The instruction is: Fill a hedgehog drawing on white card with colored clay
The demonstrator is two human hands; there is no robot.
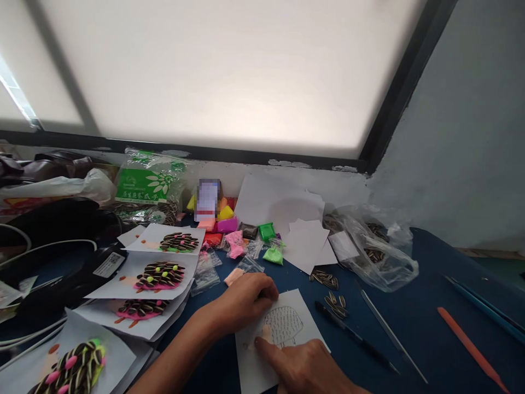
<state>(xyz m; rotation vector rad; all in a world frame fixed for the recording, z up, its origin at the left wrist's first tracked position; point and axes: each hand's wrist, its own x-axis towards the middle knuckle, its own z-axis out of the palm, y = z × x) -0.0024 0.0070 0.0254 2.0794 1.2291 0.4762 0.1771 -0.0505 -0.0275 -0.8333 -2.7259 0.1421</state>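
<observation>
A sheet of white paper (pixel 254 377) lies in front of me with a pen-drawn hedgehog whose body (pixel 284 324) is filled with small marks. Flattened peach clay (pixel 266 332) covers part of the drawing's face end. My left hand (pixel 248 300) rests at the sheet's upper left, its fingers curled and their tips hidden. My right hand (pixel 305 365) lies over the lower part of the sheet, one digit stretched out and touching the peach clay. The rest of its fingers are partly out of sight.
Left are finished hedgehog cards (pixel 158 279) with sunflower seeds on clay. Behind lie clay packets (pixel 235 243) and a seed bag (pixel 147 186). Right are loose seeds (pixel 335 303), a black pen (pixel 355 336), a thin rod (pixel 391 334), an orange tool (pixel 470 345) and a plastic bag (pixel 381 257).
</observation>
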